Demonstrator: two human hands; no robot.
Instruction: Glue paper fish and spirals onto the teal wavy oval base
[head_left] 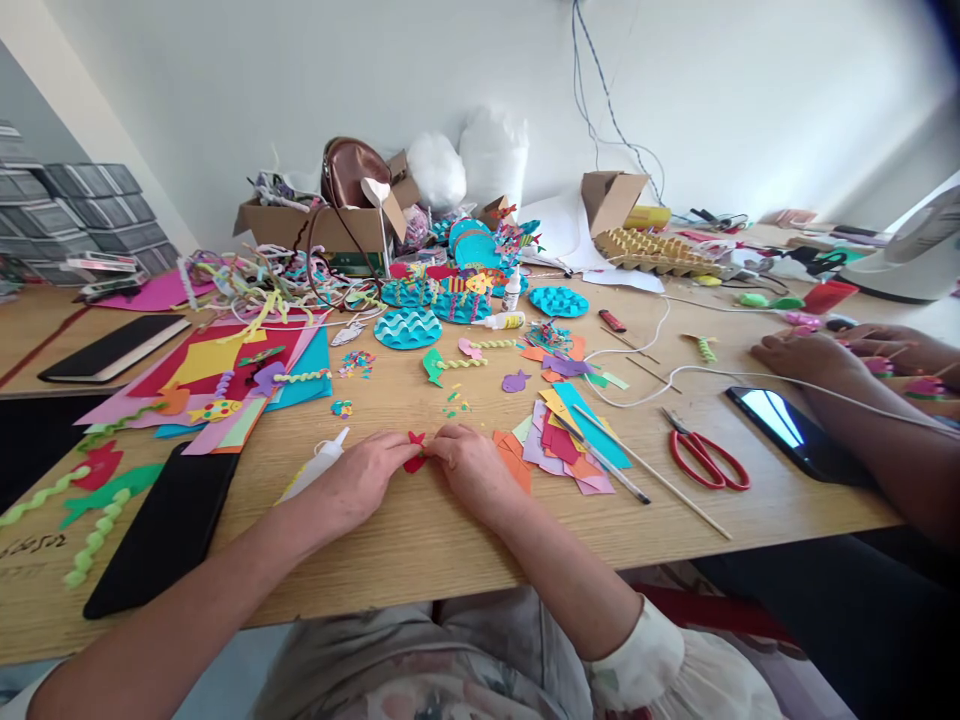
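Observation:
Between my two hands lies a small red paper fish (414, 455) close to the table's front edge. My left hand (369, 478) pinches its left side with the fingertips. My right hand (471, 470) has its fingers closed at the fish's right side; whether a tiny piece is in them is hidden. A white glue bottle (319, 465) lies beside my left hand, partly behind the wrist. Small paper scraps (457, 402) in green and yellow lie beyond my hands, with a purple paper fish (516, 381) to the right.
Coloured paper pieces (574, 445), a pen (611, 465), a wooden stick (660, 478) and red-handled scissors (705, 455) lie to the right. A phone (795, 435) sits near another person's hands (806, 365). Blue wavy discs (407, 327) and a cardboard box (337, 235) stand farther back.

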